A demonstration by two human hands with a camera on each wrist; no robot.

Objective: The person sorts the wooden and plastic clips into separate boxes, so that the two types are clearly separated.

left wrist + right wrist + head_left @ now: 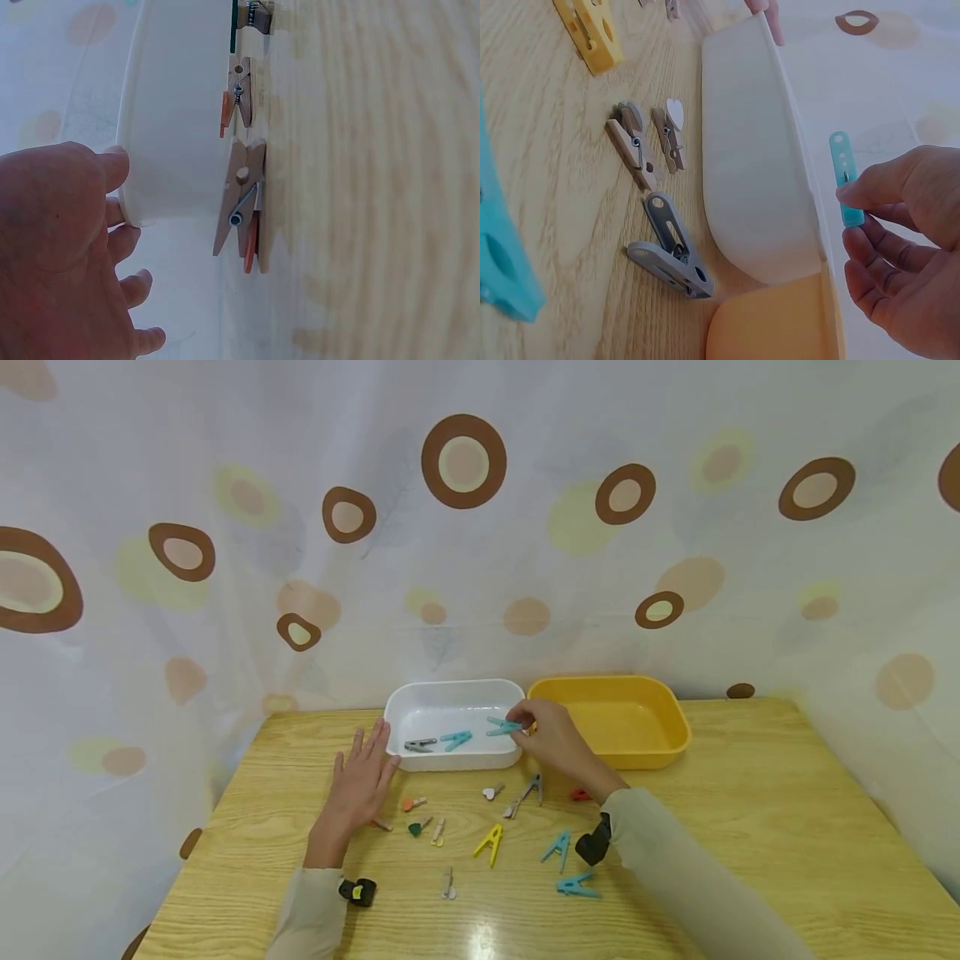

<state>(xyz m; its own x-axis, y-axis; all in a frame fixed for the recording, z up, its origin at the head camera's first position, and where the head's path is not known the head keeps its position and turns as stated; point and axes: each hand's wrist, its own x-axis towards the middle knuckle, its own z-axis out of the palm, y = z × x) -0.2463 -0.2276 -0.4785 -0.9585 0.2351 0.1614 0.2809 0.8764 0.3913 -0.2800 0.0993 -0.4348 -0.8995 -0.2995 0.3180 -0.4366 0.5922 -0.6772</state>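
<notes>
Between thumb and fingers my right hand [553, 737] pinches a light-blue plastic clothespin [844, 180], held over the right end of the white tray [450, 762]. Inside that tray lie a grey clothespin [420, 745] and a blue clothespin [457, 740]. My left hand [362, 783] rests at the tray's left end with its fingers extended; in the left wrist view the thumb and a finger touch the rim. Below the left hand, small wooden clothespins [241, 199] with coloured decorations lie on the table.
A yellow tray [622, 760] stands right of the white one. On the wooden table [750, 843] lie a yellow clothespin [490, 844], a grey clothespin [673, 251], two blue clothespins [577, 885] and a red piece [580, 795] partly behind the right forearm. A patterned curtain [480, 568] hangs behind.
</notes>
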